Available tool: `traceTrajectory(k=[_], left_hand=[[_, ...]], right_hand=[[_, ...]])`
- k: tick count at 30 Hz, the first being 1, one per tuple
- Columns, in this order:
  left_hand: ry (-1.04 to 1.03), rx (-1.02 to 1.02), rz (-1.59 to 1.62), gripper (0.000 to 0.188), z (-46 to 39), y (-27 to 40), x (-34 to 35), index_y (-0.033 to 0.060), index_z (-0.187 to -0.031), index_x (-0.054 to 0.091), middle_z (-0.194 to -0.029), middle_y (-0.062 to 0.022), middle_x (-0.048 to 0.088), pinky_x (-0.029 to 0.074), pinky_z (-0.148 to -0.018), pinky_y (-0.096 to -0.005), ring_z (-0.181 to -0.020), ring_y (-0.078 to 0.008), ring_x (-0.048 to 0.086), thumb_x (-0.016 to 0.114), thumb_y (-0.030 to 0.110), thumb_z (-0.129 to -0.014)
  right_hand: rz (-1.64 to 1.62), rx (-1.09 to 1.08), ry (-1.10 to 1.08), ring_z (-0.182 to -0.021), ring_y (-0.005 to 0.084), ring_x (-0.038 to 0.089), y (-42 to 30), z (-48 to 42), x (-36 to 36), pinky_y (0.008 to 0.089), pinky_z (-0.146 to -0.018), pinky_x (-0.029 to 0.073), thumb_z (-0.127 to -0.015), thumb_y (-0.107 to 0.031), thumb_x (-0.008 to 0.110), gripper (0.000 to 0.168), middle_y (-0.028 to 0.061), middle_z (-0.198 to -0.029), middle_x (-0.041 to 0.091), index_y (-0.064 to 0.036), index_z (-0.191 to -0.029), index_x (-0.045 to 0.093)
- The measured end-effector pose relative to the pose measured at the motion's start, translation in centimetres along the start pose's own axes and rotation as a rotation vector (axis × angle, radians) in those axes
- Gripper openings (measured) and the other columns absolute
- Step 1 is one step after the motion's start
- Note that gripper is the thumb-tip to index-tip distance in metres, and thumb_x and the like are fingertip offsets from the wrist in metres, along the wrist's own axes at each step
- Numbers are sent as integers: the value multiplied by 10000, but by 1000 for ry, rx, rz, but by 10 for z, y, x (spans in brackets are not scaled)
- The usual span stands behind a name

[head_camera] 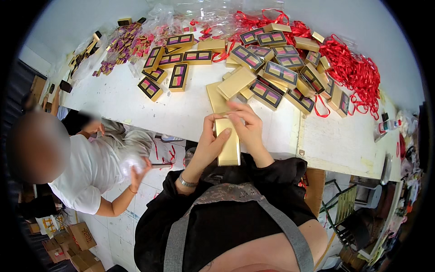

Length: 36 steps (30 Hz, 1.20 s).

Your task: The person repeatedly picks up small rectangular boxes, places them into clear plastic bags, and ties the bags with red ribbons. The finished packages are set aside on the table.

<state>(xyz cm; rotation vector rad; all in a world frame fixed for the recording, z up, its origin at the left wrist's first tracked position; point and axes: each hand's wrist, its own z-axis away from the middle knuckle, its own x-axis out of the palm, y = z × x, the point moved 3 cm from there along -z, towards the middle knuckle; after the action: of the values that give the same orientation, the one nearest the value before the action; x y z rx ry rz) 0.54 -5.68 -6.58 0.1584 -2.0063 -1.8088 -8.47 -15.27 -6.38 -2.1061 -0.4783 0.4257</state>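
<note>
A long gold box (229, 146) is gripped in my left hand (213, 137), its thumb lying across the upper face. The fingers of my right hand (247, 125) touch the far end of that box; whether they pinch anything there cannot be made out. Just beyond my fingertips, another gold box (214, 97) lies flat on the white table (163, 115). A gold box (237, 83) rests tilted over it, against a heap of windowed gold boxes (266, 93) with black frames and pink, purple and gold contents.
Red ribbon (350, 64) is heaped at the back right. Small purple and gold pieces (124, 44) cover the back left, near clear plastic film (163, 17). A plastic bottle (389, 125) lies at the right. A person in a white shirt (91, 166) is close on my left.
</note>
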Motion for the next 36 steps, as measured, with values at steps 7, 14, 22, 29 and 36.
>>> traceTrajectory(k=[7, 14, 22, 29, 36], left_hand=[[-21, 223, -478, 405, 8, 6, -11, 37, -1153, 380, -1192, -123, 453, 454, -752, -281, -933, -204, 532, 612, 97, -827], [22, 175, -401, 413, 20, 17, -17, 64, -1147, 411, -1182, -125, 466, 462, -650, -273, -770, -157, 564, 634, 111, -802], [-149, 200, -497, 380, 18, 38, -17, 94, -1145, 477, -1290, -127, 386, 409, -892, -313, -1091, -216, 478, 639, 79, -801], [685, 581, -1191, 524, 15, 110, -131, 14, -1228, 419, -1355, -229, 299, 293, -1022, -425, -1263, -374, 314, 644, 100, -763], [686, 438, -1221, 475, -1, 78, -151, 12, -1229, 419, -1348, -216, 309, 304, -1015, -411, -1254, -369, 324, 603, 71, -795]], right_hand=[[-296, 493, -134, -858, 99, 569, -11, -1, 8, 232, -780, 432, -818, -72, 637, 151, 44, -882, 602, -8, -951, 602], [-247, 435, -316, -972, 153, 575, -19, -11, 3, 243, -839, 439, -834, -48, 597, 175, 101, -1076, 601, 13, -993, 639], [-213, 336, -463, -1177, 234, 480, -37, 8, -12, 323, -949, 398, -834, -3, 559, 277, 143, -1281, 501, 14, -1109, 597], [1168, -415, 118, -1101, 315, 470, -64, -116, -116, 415, -920, 361, -758, -94, 627, 292, 142, -1176, 543, -74, -1048, 640], [1178, -30, -380, -1042, 321, 540, 126, -294, -23, 408, -877, 449, -732, -266, 645, 327, 140, -1036, 620, -96, -1011, 642]])
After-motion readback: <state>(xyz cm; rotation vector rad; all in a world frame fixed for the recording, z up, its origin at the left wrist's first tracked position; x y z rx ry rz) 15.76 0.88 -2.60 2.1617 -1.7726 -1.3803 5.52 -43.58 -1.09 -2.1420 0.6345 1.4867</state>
